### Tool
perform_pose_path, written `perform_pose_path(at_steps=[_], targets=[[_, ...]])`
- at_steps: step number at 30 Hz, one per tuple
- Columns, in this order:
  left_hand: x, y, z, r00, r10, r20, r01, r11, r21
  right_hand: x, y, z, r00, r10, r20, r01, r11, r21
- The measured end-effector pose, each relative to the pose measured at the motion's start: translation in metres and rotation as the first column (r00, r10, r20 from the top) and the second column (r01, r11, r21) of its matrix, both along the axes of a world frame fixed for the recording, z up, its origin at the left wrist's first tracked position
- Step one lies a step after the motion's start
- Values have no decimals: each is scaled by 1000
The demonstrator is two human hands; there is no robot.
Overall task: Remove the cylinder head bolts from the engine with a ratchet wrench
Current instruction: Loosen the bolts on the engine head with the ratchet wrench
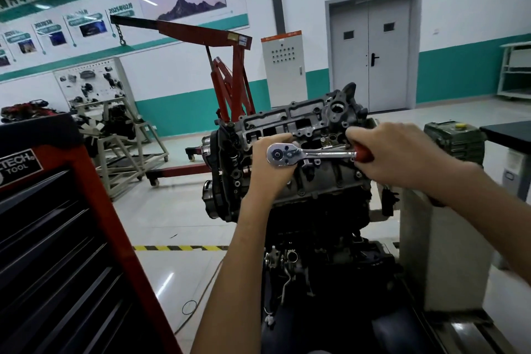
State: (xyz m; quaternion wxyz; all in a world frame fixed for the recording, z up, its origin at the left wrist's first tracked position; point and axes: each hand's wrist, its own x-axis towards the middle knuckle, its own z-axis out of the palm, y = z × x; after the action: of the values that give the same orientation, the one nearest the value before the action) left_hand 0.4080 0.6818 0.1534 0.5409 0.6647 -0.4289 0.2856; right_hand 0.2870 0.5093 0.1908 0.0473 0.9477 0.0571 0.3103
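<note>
The engine [310,190] stands on a stand in front of me, its grey cylinder head [290,121] on top with the cover off. A chrome ratchet wrench [313,154] with a red handle lies level over the head. My right hand [402,158] grips the red handle at the right. My left hand [268,169] cups the ratchet's round head from below and behind, with fingers curled around it. The socket and the bolt under the ratchet head are hidden by my left hand.
A red and black tool cabinet [66,238] with drawers stands close at my left. A red engine crane [227,75] is behind the engine. A grey block [442,238] of the stand sits at the right, and a dark table edge [508,129] beyond it.
</note>
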Motion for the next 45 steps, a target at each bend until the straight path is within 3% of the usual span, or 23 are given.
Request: perform_pose_path(at_steps=[4,7,9,10,12,15,18,20,23,25,27,29,30,31,33,35,37,39,41,45], targets=[[0,-9,-8,990,35,-134,-63,976,-210,-5,36,-72,993,93,-73,-59,924,378],[-4,-17,-7,986,42,-164,-86,957,-275,-5,87,-112,948,309,-73,-148,634,759],[-5,-16,-7,983,25,-179,-77,955,-287,-4,111,-122,913,406,-31,-181,472,863],[-4,-13,-7,984,32,-178,-82,955,-284,-3,112,-121,912,410,-31,-183,473,862],[1,-5,-9,987,35,-154,-74,965,-253,-3,93,-107,934,347,-87,-169,642,748],[5,9,-6,989,-2,-147,-24,985,-171,-2,43,-55,951,242,-190,-158,914,374],[7,14,0,993,-8,-116,-3,996,-92,3,17,1,988,143,-53,-142,990,8],[6,12,-1,992,-6,-129,-9,994,-112,5,16,7,992,126,-24,-127,991,-33],[4,7,-8,984,-39,-173,1,977,-215,1,30,-38,987,119,-105,-103,984,144],[2,2,-8,985,-14,-171,-31,966,-256,-1,54,-75,979,177,-103,-118,896,427],[-1,-3,-7,987,1,-158,-46,959,-281,-1,87,-102,948,310,-68,-169,674,719],[-3,-5,-8,989,-2,-148,-41,958,-285,1,116,-118,901,434,4,-217,443,870],[-2,-3,-9,989,5,-147,-46,960,-276,1,122,-121,888,460,15,-219,392,893],[-1,0,-10,989,12,-147,-51,964,-262,1,120,-118,892,452,-3,-211,424,881],[4,9,-10,988,19,-151,-52,975,-217,-1,95,-100,921,381,-76,-199,631,750],[5,15,-8,990,5,-143,-27,987,-156,-3,59,-69,940,285,-189,-160,856,492],[4,15,-4,993,-22,-116,11,995,-94,-2,26,-31,971,154,-182,-119,975,186],[-1,9,-1,996,-33,-78,29,999,-45,1,8,0,998,41,-38,-42,999,-21],[-5,3,-2,996,-35,-85,29,997,-65,2,2,7,999,-15,32,16,998,-57],[-1,-2,-8,983,-35,-178,-8,973,-233,-7,30,-51,996,51,-71,-32,969,244]])
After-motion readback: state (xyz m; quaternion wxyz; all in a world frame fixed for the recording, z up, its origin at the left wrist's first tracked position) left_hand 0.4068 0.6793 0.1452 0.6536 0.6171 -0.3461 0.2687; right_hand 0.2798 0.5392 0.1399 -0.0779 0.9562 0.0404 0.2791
